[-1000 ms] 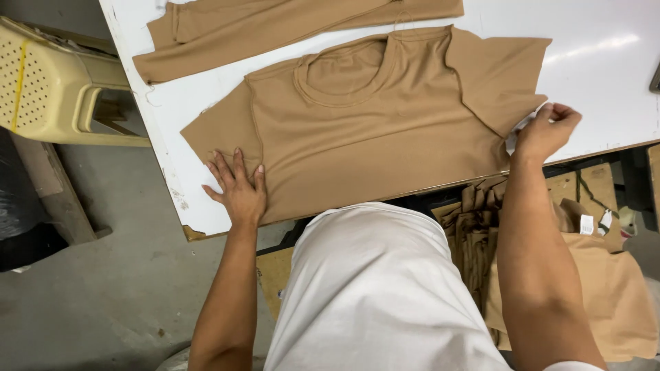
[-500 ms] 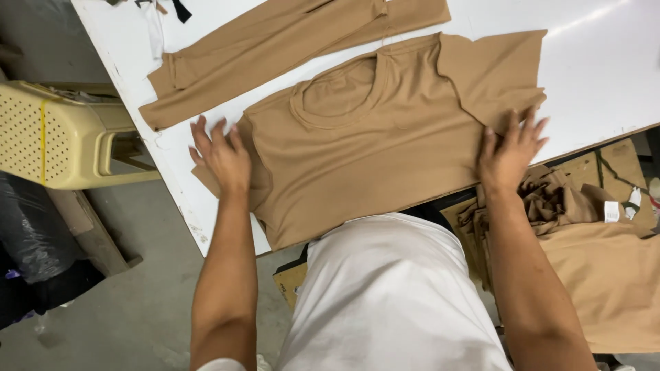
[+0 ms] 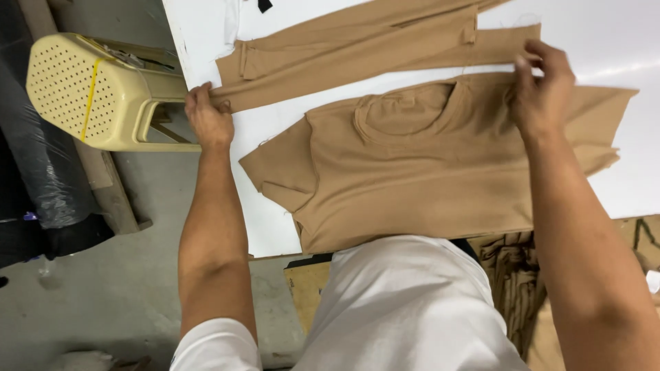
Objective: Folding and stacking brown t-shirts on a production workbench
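I see the white table (image 3: 639, 172) filling the upper and right part of the frame, its near edge running across the lower middle. Lying flat on it in the centre is a tan shirt (image 3: 412, 178), neck opening toward the top, one short sleeve pointing to the lower left, its hem at the table's near edge. Above it, across the top of the frame, lies a long folded tan garment piece (image 3: 357, 48), stretching from the upper left of the table toward the upper right, overlapping the shirt's upper edge near the right.

At the left, off the table, stands a pale yellow plastic stool (image 3: 82, 89) with a perforated seat, and at the far left edge a dark plastic-wrapped roll (image 3: 41, 165) leans over the grey floor. In the lower right, below the table edge, I make out a heap of more tan fabric (image 3: 509, 275) on brown cardboard.

My left hand (image 3: 208, 117) is at the table's left edge, clenched on the left end of the long garment piece. My right hand (image 3: 543, 89), in the upper right, pinches the same piece's lower edge between thumb and fingers, just above the shirt's shoulder.
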